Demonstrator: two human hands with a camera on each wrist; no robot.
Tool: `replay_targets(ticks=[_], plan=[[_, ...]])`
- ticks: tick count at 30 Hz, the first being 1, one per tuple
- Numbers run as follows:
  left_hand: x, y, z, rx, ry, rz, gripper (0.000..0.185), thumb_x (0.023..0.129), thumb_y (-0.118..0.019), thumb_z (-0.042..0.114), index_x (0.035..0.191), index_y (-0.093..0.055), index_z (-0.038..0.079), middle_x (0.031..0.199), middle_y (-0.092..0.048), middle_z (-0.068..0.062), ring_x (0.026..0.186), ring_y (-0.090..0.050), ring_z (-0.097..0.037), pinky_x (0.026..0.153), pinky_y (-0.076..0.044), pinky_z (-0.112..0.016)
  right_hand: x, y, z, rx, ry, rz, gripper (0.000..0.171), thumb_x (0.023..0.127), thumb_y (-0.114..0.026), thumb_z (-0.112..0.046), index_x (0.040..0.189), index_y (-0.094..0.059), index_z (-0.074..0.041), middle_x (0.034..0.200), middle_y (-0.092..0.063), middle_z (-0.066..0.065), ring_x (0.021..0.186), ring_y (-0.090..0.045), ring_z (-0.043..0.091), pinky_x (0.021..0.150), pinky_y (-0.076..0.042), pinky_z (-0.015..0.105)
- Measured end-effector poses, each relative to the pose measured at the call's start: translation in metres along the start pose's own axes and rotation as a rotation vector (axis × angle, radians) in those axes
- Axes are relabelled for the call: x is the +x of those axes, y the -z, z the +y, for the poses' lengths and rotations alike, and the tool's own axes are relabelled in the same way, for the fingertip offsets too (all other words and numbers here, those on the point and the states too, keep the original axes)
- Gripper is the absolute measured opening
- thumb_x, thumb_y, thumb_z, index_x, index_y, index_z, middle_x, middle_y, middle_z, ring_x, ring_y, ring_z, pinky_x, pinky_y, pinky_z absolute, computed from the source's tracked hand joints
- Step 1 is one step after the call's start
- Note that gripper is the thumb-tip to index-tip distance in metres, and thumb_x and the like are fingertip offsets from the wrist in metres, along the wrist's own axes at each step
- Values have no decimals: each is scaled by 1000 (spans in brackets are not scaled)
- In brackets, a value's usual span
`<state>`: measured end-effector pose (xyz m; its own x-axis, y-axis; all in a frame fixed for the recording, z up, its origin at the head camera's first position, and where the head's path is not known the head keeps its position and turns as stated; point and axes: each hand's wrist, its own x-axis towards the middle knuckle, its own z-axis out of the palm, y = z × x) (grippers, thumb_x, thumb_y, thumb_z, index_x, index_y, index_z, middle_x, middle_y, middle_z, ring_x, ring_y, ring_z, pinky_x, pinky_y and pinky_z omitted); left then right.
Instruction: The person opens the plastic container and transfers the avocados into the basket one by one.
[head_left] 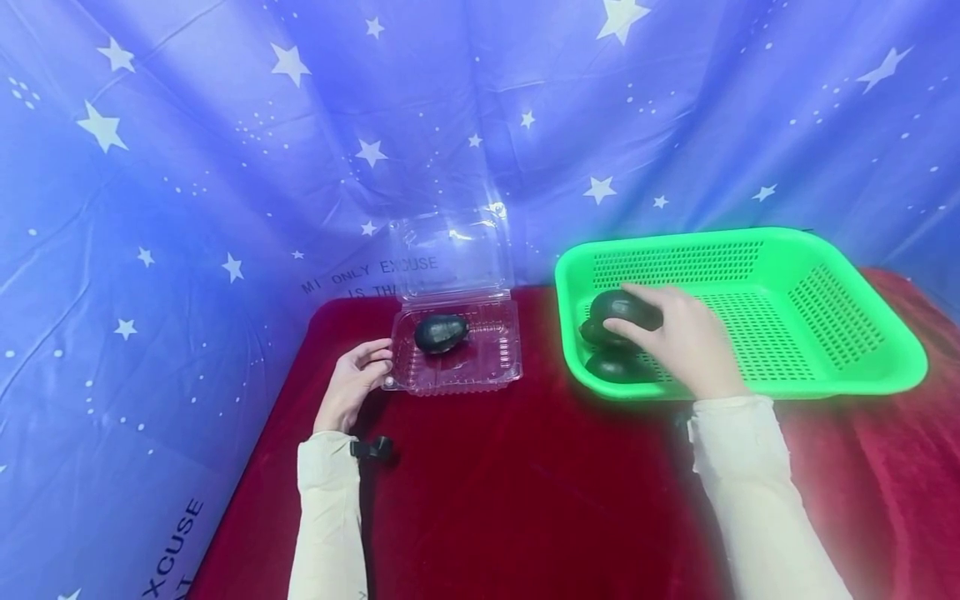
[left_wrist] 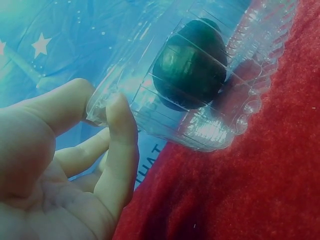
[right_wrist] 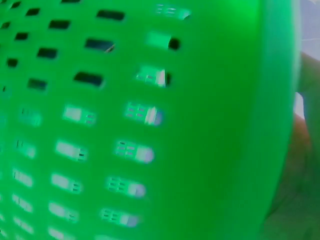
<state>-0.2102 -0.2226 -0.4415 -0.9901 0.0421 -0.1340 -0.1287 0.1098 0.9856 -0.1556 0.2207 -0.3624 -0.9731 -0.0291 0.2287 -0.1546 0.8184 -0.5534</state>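
Right hand (head_left: 686, 337): reaches over the near wall of the green basket (head_left: 862, 367), fingers curled over the top avocado (head_left: 617, 305) of a small pile, grip closed round it. Two more avocados lie under and in front of it: one at the left (head_left: 592, 333), one nearest the rim (head_left: 611, 367). All three sit in the basket's left near corner. The right wrist view shows only the perforated green plastic, blurred, so the fingers cannot be checked there.

Left hand (head_left: 352, 385): rests on the bench (head_left: 487, 500) at the left near corner of the clear plastic clamshell box (head_left: 487, 367). In the left wrist view the thumb (left_wrist: 60, 107) and a finger (left_wrist: 122, 145) press against the box's corner edge; the other fingers lie loosely bent behind them (the grip is light, a steadying pinch rather than a full clasp).

Clamshell box: lid (head_left: 453, 254) stands open and upright at the back. One dark avocado (head_left: 441, 332) lies in the tray, toward its rear left.

Basket: stands on the bench to the right of the box, apart from it.

Bench: covered in dark red velvety cloth.

Backdrop (head_left: 225, 167): blue fabric printed with white stars and some lettering, hung behind and to both sides.

Sleeves: both arms in cream long sleeves; a small black clip (head_left: 373, 450) sits at the left cuff.
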Motion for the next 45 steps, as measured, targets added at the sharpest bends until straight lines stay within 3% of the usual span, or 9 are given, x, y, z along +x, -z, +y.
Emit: replay_targets(ticks=[9, 19, 24, 38, 42, 45], plan=[[-1, 2, 1, 2, -5, -1, 48, 90, -53, -7, 138, -50, -7, 112, -59, -14, 90, -60, -10, 72, -54, -18, -5, -3, 7, -24, -4, -16, 68, 87, -69, -53, 141, -57, -13, 126, -63, 23, 115, -57, 42, 84, -48, 60], [-1, 2, 1, -2, -6, -11, 48, 90, -52, -7, 138, -49, -8, 112, -58, -14, 90, -60, -10, 71, -54, -18, -9, 1, 19, -38, -30, -59, 71, 88, -66, -57, 144, -53, -15, 135, -57, 24, 127, -49, 45, 94, -43, 65], [0, 1, 1, -19, 2, -16, 48, 90, -52, -7, 138, -49, -9, 111, -57, -14, 87, -60, -12, 70, -55, -18, -10, 4, 23, -49, -34, -78, 72, 89, -64, -57, 145, -51, -15, 136, -56, 24, 126, -48, 47, 90, -44, 66], [0, 2, 0, -18, -6, -16, 48, 90, -53, -7, 138, -49, -9, 112, -59, -15, 91, -61, -12, 71, -55, -18, -13, 10, 32, -75, -43, -136, 75, 88, -65, -59, 143, -53, -10, 132, -60, 24, 118, -56, 44, 81, -49, 61], [0, 1, 1, -14, 0, -11, 48, 90, -54, -6, 138, -49, -9, 113, -59, -15, 91, -61, -12, 71, -55, -18, -13, 11, 35, -90, -42, -150, 76, 88, -64, -59, 143, -53, -8, 117, -66, 22, 96, -61, 37, 74, -50, 54], [0, 1, 1, -15, -1, -16, 49, 90, -54, -6, 138, -49, -9, 114, -58, -17, 91, -61, -12, 71, -55, -18, -14, 12, 37, -95, -43, -160, 76, 89, -64, -58, 142, -53, -6, 117, -67, 23, 97, -61, 39, 78, -50, 56]])
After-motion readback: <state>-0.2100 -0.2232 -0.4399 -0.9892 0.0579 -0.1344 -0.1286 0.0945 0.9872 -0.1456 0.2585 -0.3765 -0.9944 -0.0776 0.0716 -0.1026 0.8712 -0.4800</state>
